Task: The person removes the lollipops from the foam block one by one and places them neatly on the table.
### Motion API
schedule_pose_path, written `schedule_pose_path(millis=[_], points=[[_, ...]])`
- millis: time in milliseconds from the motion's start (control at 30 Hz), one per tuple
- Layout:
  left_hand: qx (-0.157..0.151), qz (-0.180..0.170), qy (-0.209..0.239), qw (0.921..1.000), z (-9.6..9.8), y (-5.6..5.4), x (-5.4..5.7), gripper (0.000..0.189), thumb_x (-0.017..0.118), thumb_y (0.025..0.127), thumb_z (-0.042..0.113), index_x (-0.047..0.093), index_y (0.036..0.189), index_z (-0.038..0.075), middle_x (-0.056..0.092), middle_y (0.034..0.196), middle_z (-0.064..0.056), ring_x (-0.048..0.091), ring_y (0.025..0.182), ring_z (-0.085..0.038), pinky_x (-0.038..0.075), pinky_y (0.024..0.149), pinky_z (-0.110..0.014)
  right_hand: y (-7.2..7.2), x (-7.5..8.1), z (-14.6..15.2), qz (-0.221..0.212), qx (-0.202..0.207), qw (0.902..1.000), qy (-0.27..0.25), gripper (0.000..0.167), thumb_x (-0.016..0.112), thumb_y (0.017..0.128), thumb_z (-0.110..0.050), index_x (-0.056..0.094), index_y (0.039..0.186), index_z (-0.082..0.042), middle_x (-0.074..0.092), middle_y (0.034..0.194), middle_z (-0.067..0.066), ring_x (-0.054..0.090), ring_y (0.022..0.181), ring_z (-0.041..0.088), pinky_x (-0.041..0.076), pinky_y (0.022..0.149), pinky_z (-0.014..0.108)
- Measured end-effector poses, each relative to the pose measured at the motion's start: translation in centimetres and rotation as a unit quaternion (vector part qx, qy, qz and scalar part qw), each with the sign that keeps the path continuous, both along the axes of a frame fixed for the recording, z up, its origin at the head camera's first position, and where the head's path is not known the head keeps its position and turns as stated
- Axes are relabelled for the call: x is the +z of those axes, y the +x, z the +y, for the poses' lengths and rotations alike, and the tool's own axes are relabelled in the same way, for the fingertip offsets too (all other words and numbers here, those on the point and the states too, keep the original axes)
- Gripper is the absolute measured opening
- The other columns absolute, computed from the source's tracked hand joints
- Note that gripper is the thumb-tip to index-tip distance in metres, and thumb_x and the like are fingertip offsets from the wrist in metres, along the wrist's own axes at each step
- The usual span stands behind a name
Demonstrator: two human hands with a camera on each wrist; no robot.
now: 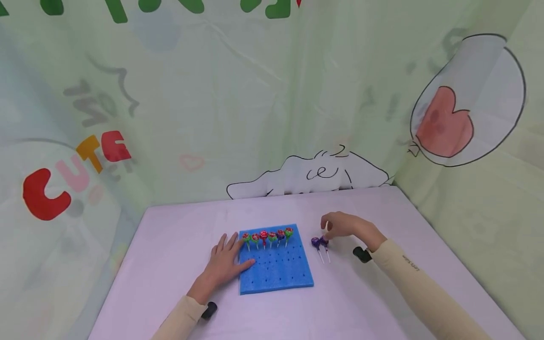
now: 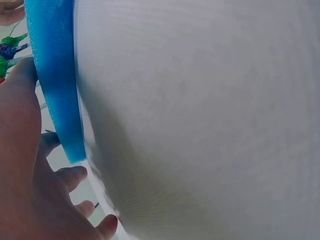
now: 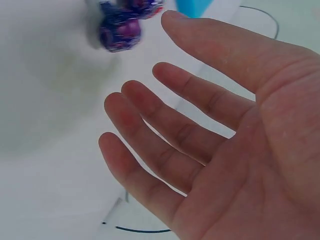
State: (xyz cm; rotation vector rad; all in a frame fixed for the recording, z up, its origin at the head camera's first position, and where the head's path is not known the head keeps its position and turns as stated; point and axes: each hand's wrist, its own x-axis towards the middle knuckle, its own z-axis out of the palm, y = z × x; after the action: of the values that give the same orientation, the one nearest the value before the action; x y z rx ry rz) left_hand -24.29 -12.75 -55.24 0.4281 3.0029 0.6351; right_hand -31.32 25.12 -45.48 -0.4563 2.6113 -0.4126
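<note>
A blue foam board [image 1: 276, 279] with rows of small holes lies on the table. Several lollipops [image 1: 264, 235] in red, green and purple wrappers stand upright along its far row. My left hand [image 1: 223, 262] rests at the board's left edge, fingers spread, thumb over the top; the left wrist view shows the foam's side [image 2: 55, 75] by the thumb. To the right of the board lie two purple-wrapped lollipops [image 1: 315, 242], sticks toward me. Just above them hovers my right hand [image 1: 345, 225], fingers loosely bent. In the right wrist view its palm holds nothing and the purple lollipops [image 3: 120, 34] are beyond the fingertips.
The table [image 1: 170, 283] has a pale lilac cover. Printed fabric walls [image 1: 255, 104] rise along its back and sides. Dark wrist cameras [image 1: 362, 254] sit under both wrists, close to the tabletop.
</note>
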Motion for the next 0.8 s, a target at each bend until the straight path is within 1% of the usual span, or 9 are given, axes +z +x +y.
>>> schedule_pose_path(millis=[100, 200, 300, 367, 467, 533, 667, 700, 800], points=[[0.001, 0.002, 0.001, 1.0, 0.0, 0.0, -0.1, 0.081, 0.06, 0.09, 0.064, 0.044, 0.153, 0.015, 0.028, 0.166, -0.014, 0.013, 0.154, -0.045, 0.02, 0.119, -0.066, 0.3, 1.0, -0.6, 0.015, 0.012, 0.9998, -0.005, 0.029, 0.074, 0.091, -0.017, 0.065, 0.114, -0.003, 0.066, 0.111, 0.018, 0.061, 0.093, 0.024, 0.055, 0.082, 0.043], [0.003, 0.004, -0.003, 1.0, -0.1, -0.1, -0.3, 0.082, 0.059, 0.09, 0.067, 0.043, 0.153, 0.016, 0.027, 0.166, -0.012, 0.013, 0.155, -0.044, 0.02, 0.119, -0.065, 0.5, 1.5, -1.2, 0.031, 0.011, 0.9994, -0.011, 0.028, 0.075, 0.09, -0.017, 0.066, 0.114, -0.005, 0.067, 0.112, 0.016, 0.06, 0.095, 0.024, 0.056, 0.082, 0.041], [0.002, 0.005, 0.0, 1.0, -0.1, -0.1, -0.4, 0.082, 0.059, 0.09, 0.067, 0.044, 0.153, 0.016, 0.028, 0.166, -0.013, 0.013, 0.154, -0.044, 0.02, 0.119, -0.066, 0.8, 1.6, -1.7, 0.061, 0.02, 0.9976, -0.025, 0.026, 0.075, 0.091, -0.016, 0.066, 0.113, -0.006, 0.068, 0.11, 0.014, 0.062, 0.095, 0.023, 0.057, 0.082, 0.039], [0.001, 0.004, -0.001, 1.0, -0.1, -0.1, -0.3, 0.083, 0.059, 0.09, 0.068, 0.044, 0.152, 0.016, 0.028, 0.166, -0.013, 0.013, 0.154, -0.044, 0.02, 0.119, -0.066, 1.1, 1.7, -2.3, 0.09, 0.022, 0.9948, -0.044, 0.024, 0.074, 0.091, -0.014, 0.066, 0.112, -0.007, 0.069, 0.109, 0.012, 0.064, 0.096, 0.023, 0.058, 0.083, 0.039], [0.002, 0.006, 0.001, 1.0, -0.1, 0.0, -0.1, 0.082, 0.06, 0.089, 0.067, 0.046, 0.152, 0.016, 0.029, 0.165, -0.013, 0.014, 0.154, -0.044, 0.02, 0.119, -0.066, 1.8, 1.6, -3.4, 0.143, 0.032, 0.987, -0.067, 0.023, 0.073, 0.092, -0.013, 0.067, 0.113, -0.006, 0.07, 0.107, 0.009, 0.066, 0.098, 0.025, 0.058, 0.084, 0.039], [0.002, 0.005, 0.0, 1.0, -0.1, 0.0, -0.1, 0.082, 0.061, 0.089, 0.066, 0.046, 0.151, 0.015, 0.029, 0.165, -0.013, 0.014, 0.154, -0.044, 0.02, 0.119, -0.066, 2.5, 1.4, -4.3, 0.175, 0.031, 0.9809, -0.079, 0.024, 0.073, 0.092, -0.014, 0.067, 0.114, -0.007, 0.07, 0.107, 0.008, 0.067, 0.099, 0.027, 0.058, 0.085, 0.039], [0.0, -0.002, 0.002, 1.0, 0.0, 0.1, -0.2, 0.082, 0.06, 0.09, 0.066, 0.045, 0.152, 0.015, 0.029, 0.165, -0.014, 0.013, 0.154, -0.045, 0.02, 0.119, -0.066, 3.7, 0.3, -5.8, 0.229, 0.023, 0.9692, -0.087, 0.031, 0.076, 0.09, -0.017, 0.067, 0.118, -0.009, 0.069, 0.111, 0.006, 0.067, 0.102, 0.025, 0.059, 0.085, 0.037], [-0.001, -0.001, 0.001, 1.0, 0.0, 0.1, -0.2, 0.082, 0.06, 0.09, 0.066, 0.045, 0.152, 0.015, 0.029, 0.165, -0.014, 0.013, 0.154, -0.045, 0.02, 0.119, -0.066, 4.0, 0.0, -6.2, 0.238, 0.016, 0.967, -0.088, 0.032, 0.076, 0.09, -0.018, 0.066, 0.12, -0.01, 0.069, 0.113, 0.004, 0.067, 0.104, 0.024, 0.059, 0.086, 0.037], [-0.002, 0.004, 0.001, 1.0, 0.0, 0.0, -0.2, 0.082, 0.06, 0.09, 0.066, 0.045, 0.152, 0.015, 0.029, 0.165, -0.014, 0.014, 0.154, -0.045, 0.02, 0.119, -0.067, 4.6, -1.0, -7.1, 0.276, 0.015, 0.9566, -0.091, 0.035, 0.076, 0.09, -0.021, 0.066, 0.122, -0.012, 0.068, 0.116, 0.005, 0.067, 0.107, 0.023, 0.059, 0.087, 0.037]])
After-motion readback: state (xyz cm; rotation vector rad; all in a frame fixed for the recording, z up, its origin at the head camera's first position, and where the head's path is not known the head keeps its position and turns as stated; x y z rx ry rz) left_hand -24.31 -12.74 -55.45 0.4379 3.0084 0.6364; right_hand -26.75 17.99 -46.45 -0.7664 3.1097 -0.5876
